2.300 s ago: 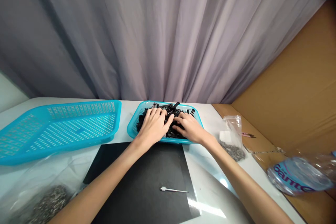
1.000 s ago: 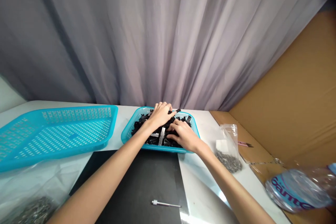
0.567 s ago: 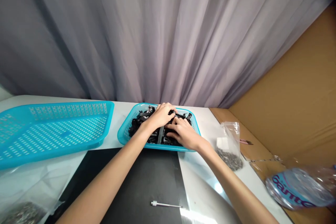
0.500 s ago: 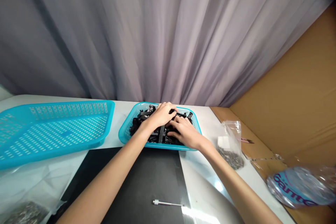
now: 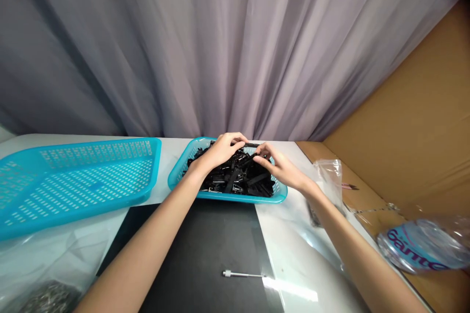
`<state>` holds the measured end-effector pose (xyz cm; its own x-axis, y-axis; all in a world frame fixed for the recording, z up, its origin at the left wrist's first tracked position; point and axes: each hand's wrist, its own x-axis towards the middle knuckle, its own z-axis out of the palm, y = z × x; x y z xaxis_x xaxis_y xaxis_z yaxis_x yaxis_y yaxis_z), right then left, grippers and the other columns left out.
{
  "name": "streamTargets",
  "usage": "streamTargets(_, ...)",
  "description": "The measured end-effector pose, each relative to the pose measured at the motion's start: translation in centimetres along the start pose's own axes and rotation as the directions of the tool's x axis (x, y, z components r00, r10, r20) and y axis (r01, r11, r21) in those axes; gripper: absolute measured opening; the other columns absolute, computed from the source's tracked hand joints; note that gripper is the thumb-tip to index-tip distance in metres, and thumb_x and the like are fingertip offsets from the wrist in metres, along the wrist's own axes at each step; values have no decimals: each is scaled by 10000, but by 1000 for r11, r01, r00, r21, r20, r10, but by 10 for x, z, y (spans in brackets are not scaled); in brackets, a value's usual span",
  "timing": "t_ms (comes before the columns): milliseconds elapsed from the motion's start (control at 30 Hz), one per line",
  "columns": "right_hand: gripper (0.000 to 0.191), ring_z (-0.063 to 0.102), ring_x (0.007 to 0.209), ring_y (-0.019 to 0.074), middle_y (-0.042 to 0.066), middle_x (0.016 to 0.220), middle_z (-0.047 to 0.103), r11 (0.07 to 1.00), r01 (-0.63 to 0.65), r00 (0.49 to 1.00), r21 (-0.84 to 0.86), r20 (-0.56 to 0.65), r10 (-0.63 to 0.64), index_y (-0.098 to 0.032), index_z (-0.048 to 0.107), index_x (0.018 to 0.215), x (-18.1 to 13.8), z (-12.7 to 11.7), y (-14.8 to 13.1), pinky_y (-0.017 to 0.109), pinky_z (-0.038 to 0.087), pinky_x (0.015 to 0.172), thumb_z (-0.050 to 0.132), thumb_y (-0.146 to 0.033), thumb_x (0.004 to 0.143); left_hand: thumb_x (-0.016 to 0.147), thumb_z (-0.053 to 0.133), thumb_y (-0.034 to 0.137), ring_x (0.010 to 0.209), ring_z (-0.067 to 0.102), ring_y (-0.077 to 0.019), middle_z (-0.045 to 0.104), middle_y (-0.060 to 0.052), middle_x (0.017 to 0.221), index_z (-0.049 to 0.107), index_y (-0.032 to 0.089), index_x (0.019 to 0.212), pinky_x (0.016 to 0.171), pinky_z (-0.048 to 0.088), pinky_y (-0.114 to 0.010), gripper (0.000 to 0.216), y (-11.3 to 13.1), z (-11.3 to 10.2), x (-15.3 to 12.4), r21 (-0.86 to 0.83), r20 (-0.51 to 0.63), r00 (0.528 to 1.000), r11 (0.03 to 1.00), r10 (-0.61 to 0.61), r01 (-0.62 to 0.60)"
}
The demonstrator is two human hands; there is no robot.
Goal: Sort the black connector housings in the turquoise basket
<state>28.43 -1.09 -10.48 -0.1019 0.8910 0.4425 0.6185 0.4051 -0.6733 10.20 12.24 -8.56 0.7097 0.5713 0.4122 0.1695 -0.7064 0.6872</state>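
And there are your hands, both up at the blue basket, which sits near the middle of the back edge of the counter. Your left forearm slants in from the left, wrist arched, back of the left hand upward, fingers bent and thumb tucked close under the index finger. A thin black strip pokes out just beyond those fingertips, toward your other hand; whether you pinch it, you can't tell from here.

Your right forearm angles in from the right, and the right hand sits over the basket's right end, fingers hooked, thumb pointing left beside a dark piece. Any grip there is hidden too, dark against dark.

Look at the load between your wrists: black pieces, glossy and narrow, heaped every which way, filling most of the basket, some lying flat, others jutting at angles, a few catching pale glints.

In front, farther from that back edge, lies a black mat with a slim metal tool on it. Toward the counter's back left corner sits a larger blue tray.
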Motion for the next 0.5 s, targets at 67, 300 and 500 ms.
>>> streamTargets(67, 289, 641, 832, 164, 41, 1028, 626, 986, -29, 998, 162, -57, 38, -209, 522, 1087, 1, 1, 9, 311, 502, 776, 526, -489, 1012, 948, 576, 280, 1047, 704, -228, 766, -64, 1084, 725, 167, 1048, 959, 514, -356, 212, 1, -1, 0, -70, 6, 1000, 997, -10, 11)
streamTargets(300, 318, 694, 990, 196, 74, 1149, 707, 897, -44, 951, 440, -256, 173, -207, 612, 1008, 2, 3, 28, 369, 529, 956, 722, -460, 850, 941, 593, 249, 1055, 705, -231, 761, -91, 1097, 720, 139, 1057, 1006, 515, -393, 204, -6, 0, 3, -137, 32, 999, 990, -14, 18)
streamTargets(500, 340, 686, 1126, 220, 74, 1185, 705, 824, -65, 955, 562, -206, 216, -219, 612, 1080, -2, -5, 38, 420, 491, 1067, 749, -409, 834, 946, 585, 214, 1094, 699, -227, 758, -96, 1141, 720, 144, 1069, 1035, 506, -410, 196, -7, -2, 4, -149, 69, 997, 988, -24, 34)
